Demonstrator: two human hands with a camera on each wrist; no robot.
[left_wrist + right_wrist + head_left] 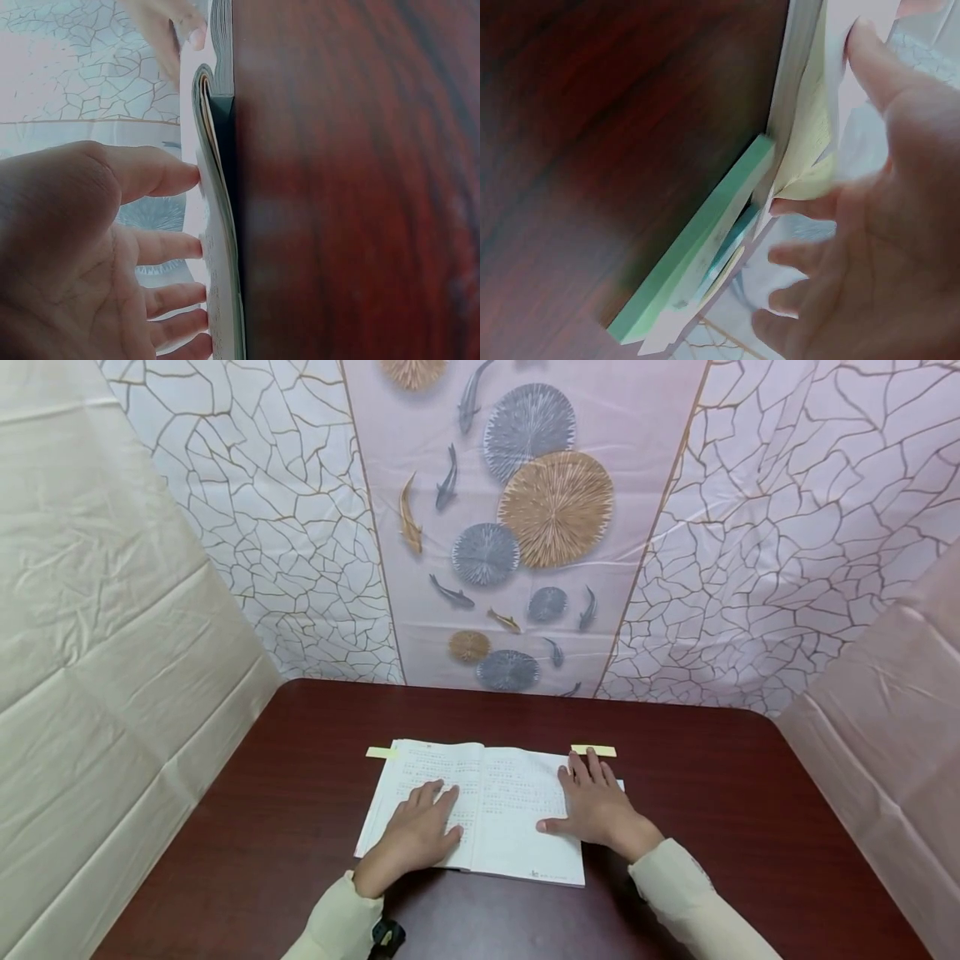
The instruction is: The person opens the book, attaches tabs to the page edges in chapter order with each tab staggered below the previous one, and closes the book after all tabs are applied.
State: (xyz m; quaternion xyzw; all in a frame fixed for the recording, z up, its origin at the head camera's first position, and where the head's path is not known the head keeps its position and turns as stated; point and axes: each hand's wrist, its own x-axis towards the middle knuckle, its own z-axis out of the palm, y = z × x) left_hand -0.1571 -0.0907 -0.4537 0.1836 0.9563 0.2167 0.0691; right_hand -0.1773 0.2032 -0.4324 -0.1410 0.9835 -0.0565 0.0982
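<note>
An open book (510, 847) with printed pages lies on the dark red-brown table. My left hand (416, 833) rests on its left page, fingers spread and their tips touching the paper, as the left wrist view also shows. My right hand (600, 810) is at the right page's outer edge, thumb on the page and fingers extended past its upper corner. In the right wrist view, a green-edged pad of sticky notes (694, 240) lies beside the book, below the right fingers; the hand mostly hides it in the head view.
A yellow strip (382, 752) pokes out at the book's upper left corner. Another yellow strip (603, 751) lies beyond the right fingertips. The wooden table (750, 827) extends around the book, with patterned cloth (750, 568) hanging behind it and plain cloth (97, 693) at the sides.
</note>
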